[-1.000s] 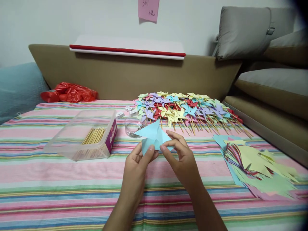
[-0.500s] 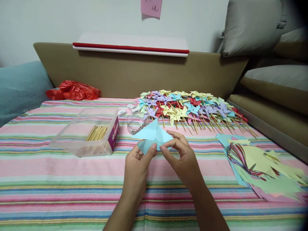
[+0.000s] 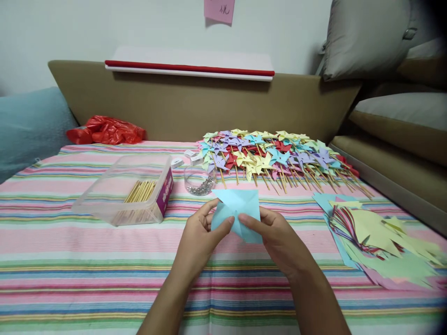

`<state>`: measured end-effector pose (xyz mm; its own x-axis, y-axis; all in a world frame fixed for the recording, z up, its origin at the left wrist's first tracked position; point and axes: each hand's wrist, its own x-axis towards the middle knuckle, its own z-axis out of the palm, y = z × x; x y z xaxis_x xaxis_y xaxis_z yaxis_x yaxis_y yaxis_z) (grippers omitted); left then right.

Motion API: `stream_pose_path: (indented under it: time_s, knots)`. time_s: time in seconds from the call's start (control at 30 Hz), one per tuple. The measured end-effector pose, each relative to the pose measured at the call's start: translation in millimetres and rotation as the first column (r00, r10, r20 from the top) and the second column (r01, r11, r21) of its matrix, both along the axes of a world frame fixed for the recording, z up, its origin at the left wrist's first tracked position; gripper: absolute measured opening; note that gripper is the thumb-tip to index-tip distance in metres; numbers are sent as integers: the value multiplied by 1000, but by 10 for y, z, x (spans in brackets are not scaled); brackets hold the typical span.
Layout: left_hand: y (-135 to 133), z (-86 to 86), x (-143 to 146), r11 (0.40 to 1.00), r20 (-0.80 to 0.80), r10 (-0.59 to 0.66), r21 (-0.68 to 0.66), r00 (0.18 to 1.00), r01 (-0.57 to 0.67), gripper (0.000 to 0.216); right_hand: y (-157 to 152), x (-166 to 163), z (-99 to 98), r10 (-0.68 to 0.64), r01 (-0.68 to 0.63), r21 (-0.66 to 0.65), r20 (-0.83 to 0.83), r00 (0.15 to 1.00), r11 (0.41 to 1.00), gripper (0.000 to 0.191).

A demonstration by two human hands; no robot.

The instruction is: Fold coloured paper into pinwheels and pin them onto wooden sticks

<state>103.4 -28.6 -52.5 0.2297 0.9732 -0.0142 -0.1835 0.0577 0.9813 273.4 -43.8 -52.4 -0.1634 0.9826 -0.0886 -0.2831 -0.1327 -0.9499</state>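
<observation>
Both my hands hold a light blue paper square (image 3: 237, 211) with folded-in points, above the striped cloth (image 3: 87, 260). My left hand (image 3: 199, 235) pinches its left side with thumb on top. My right hand (image 3: 279, 237) grips its lower right part, thumb pressed near the centre. Beyond the paper stands a small clear jar (image 3: 199, 179) with silvery pins in it.
A clear plastic box (image 3: 125, 188) of wooden sticks sits at the left. A big heap of coloured paper pinwheels on sticks (image 3: 275, 156) lies behind. Cut coloured paper sheets (image 3: 380, 242) are piled at the right. A red plastic bag (image 3: 104, 130) lies at the far left.
The blue paper has turned flatter towards me and come down nearer; both hands shifted their grip on it. The view tilted down slightly.
</observation>
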Motion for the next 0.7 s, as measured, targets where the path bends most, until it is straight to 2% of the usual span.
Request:
stream_pose_path:
  time_s: [0.2,0.33,0.43,0.57,0.7]
  knots:
    - [29,-57,-3,999,-49,-16,-30,999,15,59,43,-60,-100,-101,102,-57,18,995,993,34]
    - [27,-49,29,997,70,29,-68,997,-24,61,71,-162,-92,-266,257,-73,-169,949,964,32]
    - [14,-55,63,994,128,51,-107,991,-38,49,82,-241,-52,-335,325,-86,-313,889,942,25]
    - [-21,-68,109,995,159,-2,-101,987,18,32,84,-307,-44,-317,300,-105,-401,859,948,18]
    - [-40,-66,153,996,210,-11,-86,978,30,28,77,-355,-56,-290,246,-154,-454,843,957,12]
